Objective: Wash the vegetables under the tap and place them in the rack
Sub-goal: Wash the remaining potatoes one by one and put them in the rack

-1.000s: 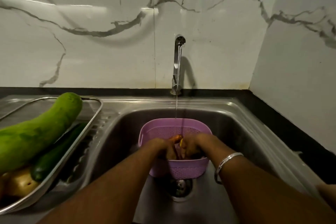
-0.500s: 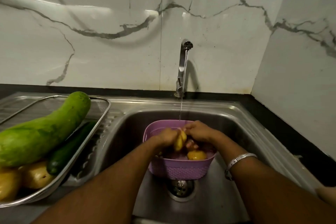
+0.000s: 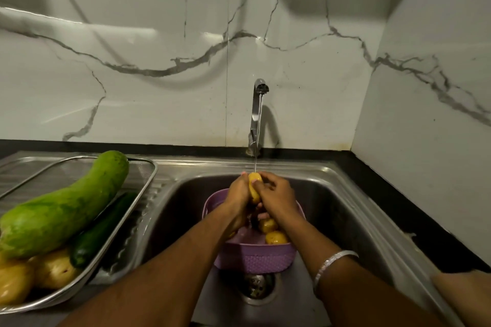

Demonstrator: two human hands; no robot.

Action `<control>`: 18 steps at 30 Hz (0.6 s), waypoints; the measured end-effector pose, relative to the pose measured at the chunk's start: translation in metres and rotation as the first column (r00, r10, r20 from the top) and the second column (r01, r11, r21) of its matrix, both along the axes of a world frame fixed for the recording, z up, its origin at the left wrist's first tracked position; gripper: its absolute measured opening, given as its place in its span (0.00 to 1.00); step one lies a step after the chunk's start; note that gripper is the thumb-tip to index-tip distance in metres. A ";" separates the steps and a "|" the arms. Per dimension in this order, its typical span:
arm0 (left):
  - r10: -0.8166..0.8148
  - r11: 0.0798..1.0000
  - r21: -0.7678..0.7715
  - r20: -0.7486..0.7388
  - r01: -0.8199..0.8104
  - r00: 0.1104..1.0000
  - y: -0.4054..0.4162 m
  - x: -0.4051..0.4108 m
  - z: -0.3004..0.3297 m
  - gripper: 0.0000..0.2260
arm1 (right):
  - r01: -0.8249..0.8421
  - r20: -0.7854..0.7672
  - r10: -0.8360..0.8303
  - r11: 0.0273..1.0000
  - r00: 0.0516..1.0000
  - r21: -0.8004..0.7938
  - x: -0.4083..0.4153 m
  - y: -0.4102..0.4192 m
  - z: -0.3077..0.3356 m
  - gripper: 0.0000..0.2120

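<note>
Both hands hold one yellow potato [image 3: 254, 188] under the thin stream from the tap [image 3: 257, 111]. My left hand [image 3: 239, 195] grips its left side and my right hand [image 3: 276, 194] wraps its right side. Below them a purple basket [image 3: 255, 257] stands in the sink [image 3: 345, 207] with two more potatoes [image 3: 275, 237] showing in it. To the left, the steel rack [image 3: 144, 188] carries a big pale green gourd [image 3: 66, 210], a dark cucumber [image 3: 98, 236] and potatoes [image 3: 50, 271].
The sink drain [image 3: 256, 285] lies just in front of the basket. A black counter strip [image 3: 398, 207] runs behind and to the right, against marble walls. A tan object [image 3: 462, 297] pokes in at the lower right edge.
Both hands rose out of the basket with a potato and lifted it up into the water stream. The camera view shifted slightly.
</note>
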State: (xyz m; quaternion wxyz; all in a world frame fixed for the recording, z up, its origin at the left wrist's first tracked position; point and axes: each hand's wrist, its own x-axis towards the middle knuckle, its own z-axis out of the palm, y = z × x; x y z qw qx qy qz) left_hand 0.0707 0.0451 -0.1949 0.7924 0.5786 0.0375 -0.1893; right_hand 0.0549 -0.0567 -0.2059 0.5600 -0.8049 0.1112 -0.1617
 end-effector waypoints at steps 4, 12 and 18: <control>0.021 1.000 0.012 -0.005 -0.021 1.000 0.003 0.001 -0.003 0.24 | 0.080 0.005 -0.080 0.980 0.997 -0.183 0.012 0.005 0.003 0.14; -0.146 0.987 0.104 0.226 0.125 0.963 0.012 0.009 -0.004 0.14 | -0.089 -0.088 0.113 0.966 0.990 0.242 0.012 -0.015 0.012 0.15; -0.222 0.958 0.233 0.243 0.165 0.944 0.021 -0.007 0.000 0.14 | 0.070 0.016 -0.072 0.992 0.997 0.101 0.003 -0.013 0.005 0.08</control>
